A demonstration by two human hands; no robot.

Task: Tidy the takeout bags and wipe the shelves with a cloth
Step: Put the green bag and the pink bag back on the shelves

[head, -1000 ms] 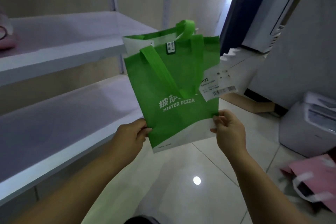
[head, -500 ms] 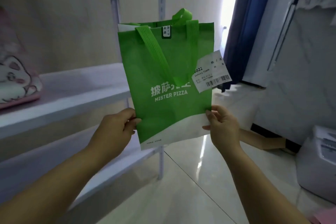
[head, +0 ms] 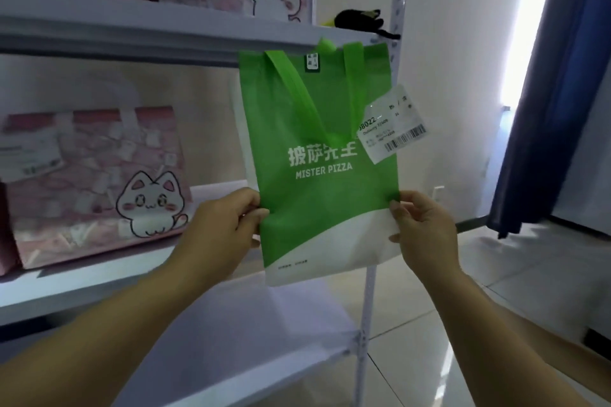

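"Between the two hands, out in front of the shelving's right end, the green bag [head: 317, 149] is held up flat and upright. The left hand [head: 218, 231] pinches its left edge and the right hand [head: 426, 235] pinches its right edge, both low down near the white band."

"Bound for the middle shelf [head: 99, 287], beside the pink cat bag [head: 96, 188]?"

"That's my guess. Keep it taut by both edges, lead with the bottom, and stand it just right of the cat bag, print facing out. Mind the label [head: 391, 124] jutting off the right side, as it could snag on the upright post [head: 367, 307]."

"Enough room?"

"A bare stretch of board lies right of the cat bag, though whether it takes the bag's full width I can't tell. The upper shelf [head: 132, 33] has its front edge level with the bag's top, so the bag should dip before going in. To the right is open floor [head: 496, 307], with the blue curtain [head: 545, 109] well apart."
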